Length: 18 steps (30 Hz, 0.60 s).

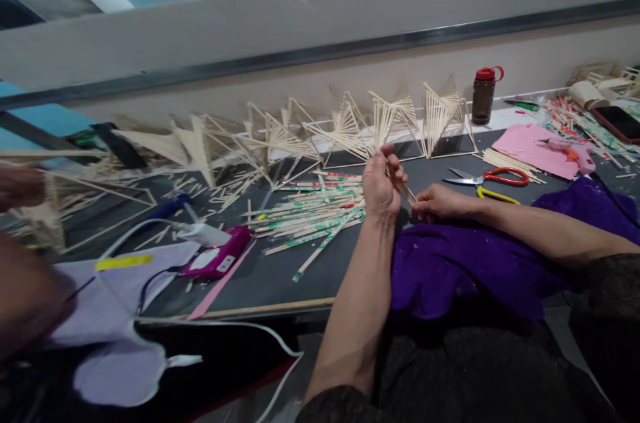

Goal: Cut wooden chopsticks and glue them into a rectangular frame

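1. Across 12 o'clock runs a long off-white wall (425, 6) with a dark grey rail (415, 37) along it and glassy panels above.
2. Below it, a dark grey worktop (290, 283) stretches from 9 to 3 o'clock, littered with loose sticks.
3. Along its far side, from 10 to 1 o'clock, stands a row of pale wooden stick frames (443, 119), fanned and twisted.
4. At 4 o'clock, a crumpled purple cloth (450, 269) lies under the right forearm.
5. Near the centre spreads a heap of sticks in red-and-green printed sleeves (320, 206).
6. The left hand (381, 186), just towards 3 o'clock, is raised with its palm turned inward, fingers curled closed around a small bundle.
7. The right hand (437, 201), farther towards 3 o'clock, is low, thumb and fingers pinched on the bundle's lower end.
8. That bundle, thin pale wooden sticks (406, 192), slants between both hands.
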Motion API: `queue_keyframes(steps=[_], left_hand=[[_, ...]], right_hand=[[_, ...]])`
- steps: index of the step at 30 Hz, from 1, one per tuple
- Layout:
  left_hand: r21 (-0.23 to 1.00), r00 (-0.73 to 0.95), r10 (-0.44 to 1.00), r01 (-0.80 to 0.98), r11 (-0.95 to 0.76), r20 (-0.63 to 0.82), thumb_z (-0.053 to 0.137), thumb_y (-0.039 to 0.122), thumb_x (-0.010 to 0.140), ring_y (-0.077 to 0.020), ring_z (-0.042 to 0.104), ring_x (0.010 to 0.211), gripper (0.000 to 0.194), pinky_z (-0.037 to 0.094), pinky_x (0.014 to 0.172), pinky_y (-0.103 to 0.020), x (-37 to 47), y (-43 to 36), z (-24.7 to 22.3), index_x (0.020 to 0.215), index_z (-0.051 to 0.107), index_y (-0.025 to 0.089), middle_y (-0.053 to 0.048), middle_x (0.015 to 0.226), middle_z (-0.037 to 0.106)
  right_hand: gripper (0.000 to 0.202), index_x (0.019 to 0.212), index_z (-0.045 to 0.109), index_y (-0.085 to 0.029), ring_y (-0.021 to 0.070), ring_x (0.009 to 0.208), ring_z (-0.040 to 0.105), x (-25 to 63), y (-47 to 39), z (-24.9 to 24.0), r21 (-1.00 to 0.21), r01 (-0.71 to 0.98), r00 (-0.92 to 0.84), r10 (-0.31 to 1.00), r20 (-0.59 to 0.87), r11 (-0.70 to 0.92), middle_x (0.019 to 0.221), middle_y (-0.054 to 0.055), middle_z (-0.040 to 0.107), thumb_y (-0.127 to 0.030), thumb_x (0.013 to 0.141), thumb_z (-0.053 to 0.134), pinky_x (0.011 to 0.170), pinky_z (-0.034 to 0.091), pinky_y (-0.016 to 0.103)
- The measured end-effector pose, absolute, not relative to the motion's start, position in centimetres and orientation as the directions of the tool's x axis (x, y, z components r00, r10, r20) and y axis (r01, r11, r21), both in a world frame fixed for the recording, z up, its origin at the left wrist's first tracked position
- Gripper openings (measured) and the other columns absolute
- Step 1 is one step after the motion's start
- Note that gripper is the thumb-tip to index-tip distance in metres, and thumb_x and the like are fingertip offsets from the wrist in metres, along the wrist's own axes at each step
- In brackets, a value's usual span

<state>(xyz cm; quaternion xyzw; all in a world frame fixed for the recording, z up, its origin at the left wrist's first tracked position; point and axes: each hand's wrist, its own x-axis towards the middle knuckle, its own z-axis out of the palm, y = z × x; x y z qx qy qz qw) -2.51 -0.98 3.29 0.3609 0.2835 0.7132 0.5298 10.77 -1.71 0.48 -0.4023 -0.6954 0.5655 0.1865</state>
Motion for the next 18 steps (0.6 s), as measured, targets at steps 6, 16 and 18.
queue_keyframes(steps=[6, 16, 18], left_hand=[[0.821, -0.162, 0.953, -0.483, -0.304, 0.257, 0.062, 0.041, 0.087, -0.0030, 0.029, 0.038, 0.024, 0.027, 0.037, -0.016, -2.2, -1.5, 3.6, 0.079, 0.055, 0.019, 0.009, 0.052, 0.038], [0.845, -0.178, 0.919, -0.362, -0.393, 0.351, 0.067, 0.039, 0.084, -0.0026, 0.030, 0.036, 0.022, 0.023, 0.034, -0.016, -2.8, -1.3, 3.5, 0.076, 0.062, 0.019, 0.007, 0.052, 0.044], [0.864, -0.148, 0.912, -0.293, -0.410, 0.383, 0.068, 0.039, 0.083, -0.0027, 0.032, 0.037, 0.023, 0.023, 0.034, -0.017, -2.5, -1.4, 3.5, 0.075, 0.064, 0.018, 0.006, 0.052, 0.046]], right_hand=[[0.019, 0.066, 0.061, -0.015, 0.0069, 0.045, 0.051, 10.3, -1.8, -0.3, -0.941, 0.319, -0.630, 0.766, -0.126, 0.107, 0.054, -0.005, 0.058, -0.022, 0.083, 0.057, 0.046, 0.034, 0.019], [0.015, 0.086, 0.072, -0.013, 0.0087, 0.056, 0.054, 16.5, 0.7, 4.6, -0.811, 0.443, -0.523, 0.845, 0.112, 0.381, 0.070, 0.001, 0.065, -0.017, 0.078, 0.060, 0.056, 0.040, 0.023], [0.014, 0.083, 0.073, -0.014, 0.0099, 0.058, 0.055, 19.8, 1.3, 5.4, -0.719, 0.557, -0.434, 0.884, 0.175, 0.415, 0.069, 0.002, 0.064, -0.017, 0.080, 0.059, 0.058, 0.040, 0.025]])
